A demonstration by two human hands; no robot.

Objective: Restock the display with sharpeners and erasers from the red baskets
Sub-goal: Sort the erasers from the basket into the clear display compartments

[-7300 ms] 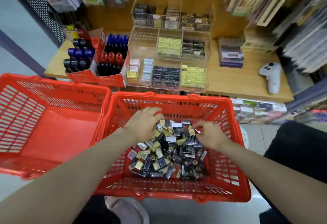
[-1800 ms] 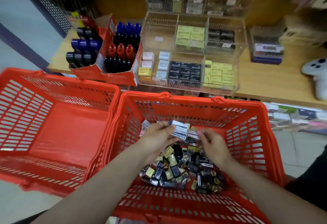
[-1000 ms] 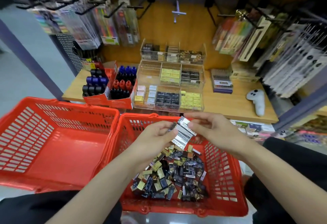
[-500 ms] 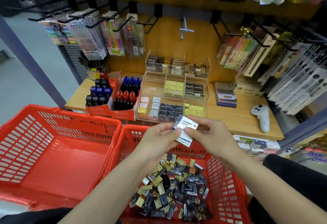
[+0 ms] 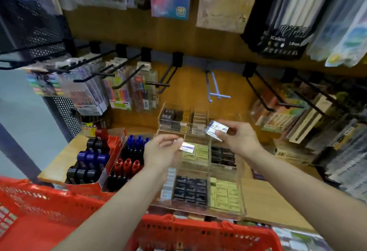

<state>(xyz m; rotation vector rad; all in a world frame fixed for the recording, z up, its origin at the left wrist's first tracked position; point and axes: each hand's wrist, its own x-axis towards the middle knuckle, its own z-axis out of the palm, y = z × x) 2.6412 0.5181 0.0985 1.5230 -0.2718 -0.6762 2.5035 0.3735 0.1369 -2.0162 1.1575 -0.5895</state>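
Both my hands are raised over the clear acrylic display (image 5: 243, 201) on the wooden shelf. My left hand (image 5: 161, 154) pinches a white wrapped eraser (image 5: 186, 148) above the display's middle tier. My right hand (image 5: 238, 139) holds another white and blue wrapped eraser (image 5: 215, 129) in front of the top tier. The display's compartments hold black, yellow-green and pale packs. The rims of two red baskets (image 5: 198, 229) show at the bottom; their contents are out of view.
A red cardboard box (image 5: 119, 141) of black, blue and red items stands left of the display. Black hooks (image 5: 166, 78) with hanging pen packs stick out from the wooden back wall. Boxed stationery (image 5: 294, 151) crowds the shelf at the right.
Both hands have risen from over the basket to the display and parted, each with an eraser. My view has tilted up, so the basket's contents have dropped out of sight.
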